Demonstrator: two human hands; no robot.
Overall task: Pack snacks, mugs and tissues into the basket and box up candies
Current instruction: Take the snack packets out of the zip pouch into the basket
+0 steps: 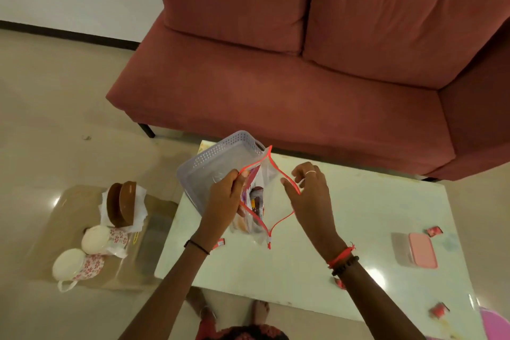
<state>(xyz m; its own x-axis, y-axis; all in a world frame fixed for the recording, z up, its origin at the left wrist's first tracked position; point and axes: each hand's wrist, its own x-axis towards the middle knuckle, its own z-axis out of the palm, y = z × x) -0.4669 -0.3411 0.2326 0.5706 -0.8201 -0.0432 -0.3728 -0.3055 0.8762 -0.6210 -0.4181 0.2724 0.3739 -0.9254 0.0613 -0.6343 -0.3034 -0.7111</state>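
Note:
A clear zip pouch [255,201] with a red zipper stands open over the white table [303,257], with snack packets inside. My left hand [225,196] grips its left rim; my right hand [309,188] pinches its right rim, and the two pull the mouth wide. A lilac perforated basket [209,163] lies tilted just behind the pouch. A pink lidded box [416,250] sits at the table's right. Red wrapped candies [434,230] lie scattered on the table. Two floral mugs [80,265] and a brown tissue holder [122,203] rest on a low surface at the left.
A red sofa [303,77] stands directly behind the table. More candies [438,310] lie near the table's front right corner, beside a pink object [496,323] at the frame edge. My feet show under the table's near edge.

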